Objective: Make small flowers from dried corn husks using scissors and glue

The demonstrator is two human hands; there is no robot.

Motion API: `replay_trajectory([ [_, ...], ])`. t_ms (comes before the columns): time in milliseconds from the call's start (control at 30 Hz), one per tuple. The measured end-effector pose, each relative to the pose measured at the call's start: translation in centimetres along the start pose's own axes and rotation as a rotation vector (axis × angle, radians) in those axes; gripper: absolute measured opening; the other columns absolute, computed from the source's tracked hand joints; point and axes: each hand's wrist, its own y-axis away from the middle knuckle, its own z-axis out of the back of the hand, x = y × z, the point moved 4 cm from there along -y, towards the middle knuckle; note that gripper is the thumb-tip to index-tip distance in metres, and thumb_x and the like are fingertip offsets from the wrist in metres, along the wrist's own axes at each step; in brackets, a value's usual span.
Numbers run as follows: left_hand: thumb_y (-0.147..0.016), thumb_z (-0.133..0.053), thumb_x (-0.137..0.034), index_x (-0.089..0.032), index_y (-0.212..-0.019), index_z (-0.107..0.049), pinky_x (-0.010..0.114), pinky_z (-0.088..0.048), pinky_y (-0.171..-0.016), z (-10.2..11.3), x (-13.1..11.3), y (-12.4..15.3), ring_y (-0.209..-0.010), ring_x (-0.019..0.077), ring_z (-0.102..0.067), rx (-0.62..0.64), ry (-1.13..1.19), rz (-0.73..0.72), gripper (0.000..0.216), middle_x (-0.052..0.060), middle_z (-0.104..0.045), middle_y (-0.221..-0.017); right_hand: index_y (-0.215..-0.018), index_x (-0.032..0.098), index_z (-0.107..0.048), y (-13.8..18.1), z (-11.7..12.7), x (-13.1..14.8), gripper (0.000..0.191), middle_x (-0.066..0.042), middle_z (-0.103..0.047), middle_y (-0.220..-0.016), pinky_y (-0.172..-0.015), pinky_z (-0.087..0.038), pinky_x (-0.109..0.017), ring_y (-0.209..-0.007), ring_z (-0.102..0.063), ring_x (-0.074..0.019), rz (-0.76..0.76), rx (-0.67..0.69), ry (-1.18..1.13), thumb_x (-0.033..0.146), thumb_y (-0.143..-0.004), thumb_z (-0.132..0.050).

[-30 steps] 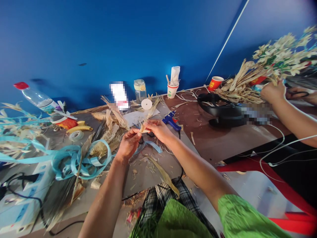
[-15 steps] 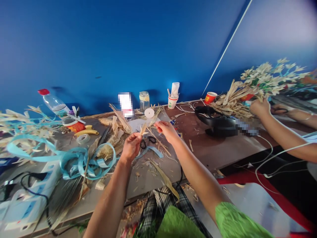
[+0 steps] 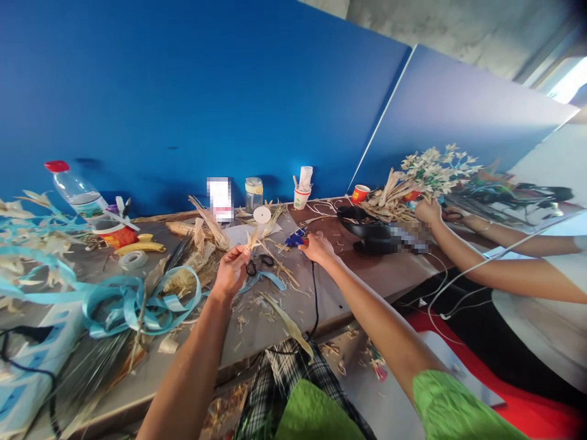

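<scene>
My left hand (image 3: 233,269) is closed in a pinch on a small dried-husk flower piece (image 3: 251,239), held upright above the table (image 3: 270,318). My right hand (image 3: 316,247) reaches to the right of it and is closed around the blue glue gun (image 3: 293,238), whose black cord (image 3: 315,293) runs down over the table's front edge. A pair of black-handled scissors (image 3: 257,264) lies between my two hands, beside a loose husk strip (image 3: 275,263).
Light blue ribbon (image 3: 132,299) coils at the left by husk piles (image 3: 197,263), a tape roll (image 3: 132,260) and a red-capped bottle (image 3: 76,189). A glass jar (image 3: 254,194) and paper cups (image 3: 301,195) stand at the back. Another person's hand (image 3: 428,211) handles a husk flower bunch (image 3: 431,171) at right.
My right hand let go of the husk piece, moved right and closed on the glue gun. My left hand keeps the piece. The camera tilted up and turned.
</scene>
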Motion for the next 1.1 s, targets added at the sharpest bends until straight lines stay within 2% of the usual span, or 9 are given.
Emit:
replay_trajectory([
  [100,-0.056,-0.078,-0.023,-0.016,-0.059,-0.064,0.021,-0.033,-0.055,0.0,-0.2,0.1,-0.053,0.0057,-0.040,-0.021,0.016,-0.014,0.016,-0.004,-0.051,-0.055,-0.111,0.014,-0.061,-0.5,-1.2,0.6,0.048,-0.019,-0.051,-0.120,-0.086,-0.042,-0.036,-0.113,-0.050,-0.0308,-0.041,0.045,0.017,0.043,-0.074,-0.064],
  [267,-0.054,-0.079,-0.022,-0.015,-0.061,-0.064,0.021,-0.032,-0.054,0.1,-0.5,0.2,-0.051,0.0058,-0.039,-0.058,0.034,-0.022,0.017,-0.004,-0.052,-0.054,-0.102,0.012,-0.065,-1.5,-1.8,0.9,0.042,-0.020,-0.051,-0.122,-0.081,-0.044,-0.034,-0.099,-0.059,-0.0280,-0.063,0.079,-0.097,0.034,-0.067,-0.070],
  [500,-0.057,-0.078,-0.025,-0.015,-0.061,-0.064,0.023,-0.031,-0.055,0.5,-0.6,0.0,-0.054,0.0068,-0.040,-0.036,0.035,-0.027,0.018,-0.002,-0.051,-0.056,-0.094,0.014,-0.066,-1.4,0.7,-1.3,0.029,-0.006,-0.065,-0.081,-0.067,-0.042,-0.025,-0.075,-0.059,-0.0173,0.108,0.028,-0.358,0.035,-0.077,-0.057],
  [533,-0.057,-0.078,-0.026,-0.015,-0.061,-0.064,0.023,-0.031,-0.056,0.5,-0.6,0.0,-0.054,0.0070,-0.041,-0.038,0.037,-0.025,0.018,-0.002,-0.052,-0.057,-0.096,0.014,-0.065,-1.0,1.4,-1.5,0.031,-0.004,-0.064,-0.078,-0.064,-0.041,-0.025,-0.068,-0.057,-0.0150,0.139,0.021,-0.490,0.038,-0.079,-0.054],
  [633,-0.056,-0.079,-0.026,-0.015,-0.062,-0.065,0.023,-0.030,-0.056,0.5,-0.7,0.1,-0.054,0.0071,-0.040,-0.058,0.035,-0.022,0.019,-0.002,-0.052,-0.057,-0.098,0.018,-0.063,0.7,3.7,-0.7,0.037,-0.004,-0.062,-0.085,-0.058,-0.039,-0.025,-0.057,-0.048,-0.0096,0.301,0.072,-1.362,0.047,-0.075,-0.059],
  [733,-0.055,-0.079,-0.027,-0.015,-0.062,-0.065,0.023,-0.029,-0.055,0.4,-0.9,0.2,-0.053,0.0068,-0.038,-0.075,0.037,-0.020,0.020,-0.003,-0.049,-0.054,-0.099,0.023,-0.062,2.9,5.0,1.6,0.044,-0.003,-0.060,-0.092,-0.055,-0.036,-0.025,-0.052,-0.038,-0.0058,0.497,0.211,-1.740,0.052,-0.066,-0.067],
  [833,-0.055,-0.079,-0.027,-0.015,-0.062,-0.065,0.023,-0.028,-0.054,0.4,-1.1,0.3,-0.052,0.0067,-0.037,-0.081,0.035,-0.024,0.020,-0.003,-0.048,-0.053,-0.092,0.022,-0.063,4.5,4.4,4.4,0.041,-0.002,-0.059,-0.083,-0.054,-0.035,-0.025,-0.050,-0.037,-0.0056,0.587,0.332,-1.729,0.044,-0.060,-0.075],
  [933,-0.056,-0.078,-0.027,-0.015,-0.064,-0.065,0.023,-0.028,-0.055,0.7,-1.2,0.2,-0.052,0.0069,-0.038,-0.090,0.042,-0.030,0.019,-0.003,-0.049,-0.053,-0.088,0.017,-0.063,5.0,3.0,6.3,0.043,-0.003,-0.057,-0.072,-0.050,-0.032,-0.025,-0.052,-0.041,-0.0090,0.578,0.358,-1.655,0.053,-0.065,-0.068],
  [1100,-0.054,-0.080,-0.028,-0.015,-0.067,-0.066,0.024,-0.029,-0.058,1.1,-1.6,0.3,-0.055,0.0075,-0.040,-0.148,0.031,-0.044,0.023,-0.003,-0.052,-0.055,-0.091,0.016,-0.060,4.4,2.3,8.4,0.048,-0.004,-0.056,-0.075,-0.045,-0.024,-0.024,-0.046,-0.038,-0.0061,0.649,0.415,-1.617,0.059,-0.068,-0.062],
])
